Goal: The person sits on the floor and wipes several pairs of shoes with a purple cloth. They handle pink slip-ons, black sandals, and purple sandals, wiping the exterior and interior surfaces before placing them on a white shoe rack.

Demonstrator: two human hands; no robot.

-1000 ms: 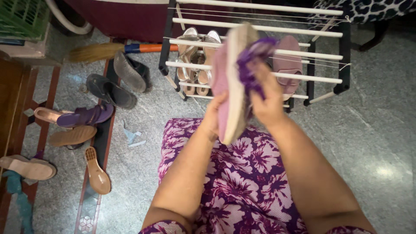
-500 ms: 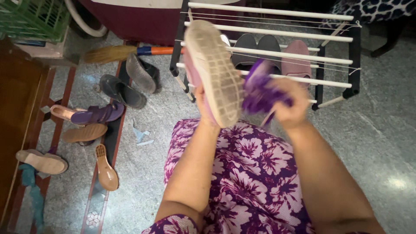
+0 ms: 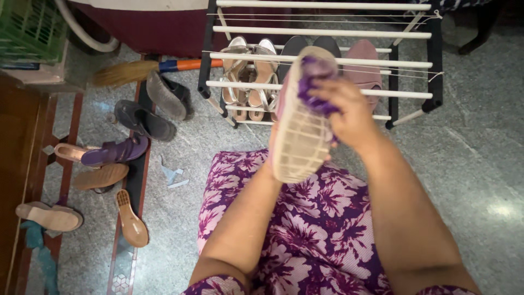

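Note:
I hold a pink shoe (image 3: pixel 297 139) up over my lap, its pale ribbed sole turned toward me. My left hand (image 3: pixel 273 155) grips it from behind and is mostly hidden by the shoe. My right hand (image 3: pixel 346 112) presses a bunched purple cloth (image 3: pixel 311 82) against the toe end of the sole. Behind the shoe stands a black and white shoe rack (image 3: pixel 415 65).
The rack holds silver sandals (image 3: pixel 248 76), dark shoes (image 3: pixel 305 43) and a pink shoe (image 3: pixel 365 60). Loose footwear lies on the stone floor at left: grey slippers (image 3: pixel 144 117), a purple sandal (image 3: pixel 112 153), tan soles (image 3: pixel 131 218). A broom (image 3: pixel 136 68) lies beyond them.
The shoe has swung down and to the right, its sole still toward me. My right hand has carried the purple cloth up onto the toe end of the sole.

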